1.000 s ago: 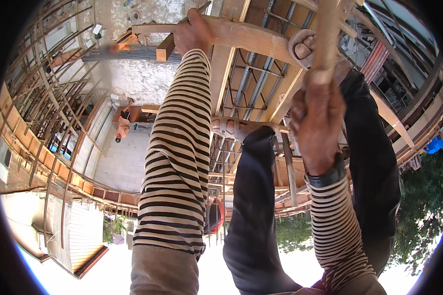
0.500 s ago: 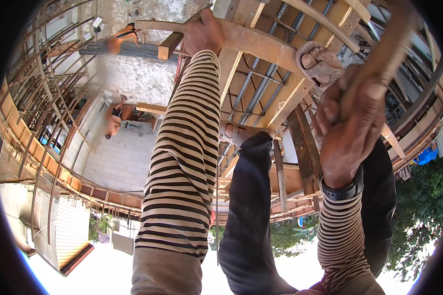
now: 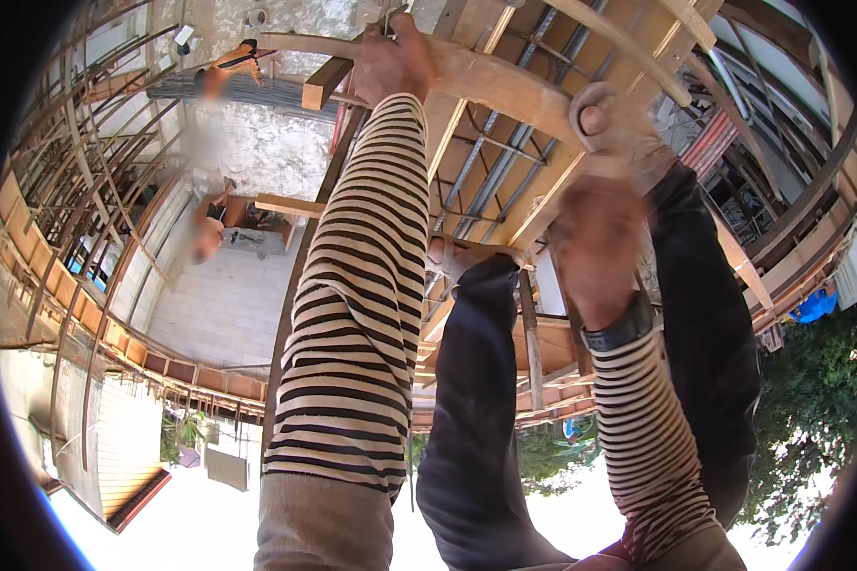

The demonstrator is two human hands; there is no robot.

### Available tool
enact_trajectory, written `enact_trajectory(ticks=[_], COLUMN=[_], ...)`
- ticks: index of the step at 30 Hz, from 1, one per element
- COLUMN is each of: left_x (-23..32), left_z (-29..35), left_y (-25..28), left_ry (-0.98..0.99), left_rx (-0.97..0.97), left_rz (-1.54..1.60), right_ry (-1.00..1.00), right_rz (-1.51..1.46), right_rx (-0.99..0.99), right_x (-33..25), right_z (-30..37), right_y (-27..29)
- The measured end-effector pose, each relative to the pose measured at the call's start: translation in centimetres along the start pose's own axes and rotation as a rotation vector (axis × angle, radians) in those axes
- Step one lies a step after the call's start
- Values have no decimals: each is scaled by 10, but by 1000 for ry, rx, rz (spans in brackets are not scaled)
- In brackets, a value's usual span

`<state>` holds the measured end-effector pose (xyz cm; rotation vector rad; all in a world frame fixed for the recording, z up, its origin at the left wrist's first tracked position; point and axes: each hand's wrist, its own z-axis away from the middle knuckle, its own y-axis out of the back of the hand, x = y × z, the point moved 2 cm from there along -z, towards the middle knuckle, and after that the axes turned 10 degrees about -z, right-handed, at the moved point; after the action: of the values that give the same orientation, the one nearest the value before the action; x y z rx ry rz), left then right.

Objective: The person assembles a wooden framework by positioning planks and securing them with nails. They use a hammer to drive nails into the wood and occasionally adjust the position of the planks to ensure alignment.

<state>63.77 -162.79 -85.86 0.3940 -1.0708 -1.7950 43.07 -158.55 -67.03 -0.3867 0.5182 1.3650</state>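
Note:
My left hand (image 3: 393, 62) is closed on a long wooden board (image 3: 505, 90), which runs from the upper left toward my foot. A short dark tip shows just above its fingers; its kind cannot be made out. Lower and to the right, my right hand (image 3: 600, 243) is a fist smeared by motion, in front of my right leg. Half a second ago it gripped a thick wooden handle; now that handle is mostly lost in the blur, and its head does not show. My sandalled right foot (image 3: 595, 119) rests at the board's right end.
Timber beams and steel bars (image 3: 495, 171) lie in formwork under my feet. Far below on the left, two people (image 3: 224, 71) (image 3: 209, 228) are near a pale block wall (image 3: 214, 305). Wooden poles (image 3: 76, 190) stand along the left. Trees (image 3: 800, 409) are at the right.
My right hand has swung down and left, away from the raised position where the wooden handle pointed up right. My left hand stays on the board, nearly unmoved.

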Motion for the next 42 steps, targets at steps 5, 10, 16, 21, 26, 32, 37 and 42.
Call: enact_trajectory(ticks=[5, 10, 16, 21, 26, 32, 37, 42], left_x=[-5, -3, -8, -2, -7, -10, -11, -11], left_z=[-9, -5, -3, -1, 0, -9, -4, -1], left_y=[8, 4, 7, 7, 3, 2, 9, 7], left_ry=[58, 18, 35, 5, -19, -47, -34, 14], left_rx=[-118, -115, -81, -130, -132, -126, -143, -108], left_rz=[-36, 4, -93, -50, -57, -27, -17, -49], right_ry=[-2, 110, -108, 355, -144, 169, -3, -79], right_rz=[188, -248, 455, -65, 642, 103, 416, 459], right_rx=[-6, -178, -102, -112, -159, -202, -152, -130], right_x=[-45, -51, -62, -66, -20, -102, -33, -99], right_z=[7, -15, 2, 6, -4, 6, -10, 6], right_y=[-18, -6, -10, -10, 5, -37, -8, -41])
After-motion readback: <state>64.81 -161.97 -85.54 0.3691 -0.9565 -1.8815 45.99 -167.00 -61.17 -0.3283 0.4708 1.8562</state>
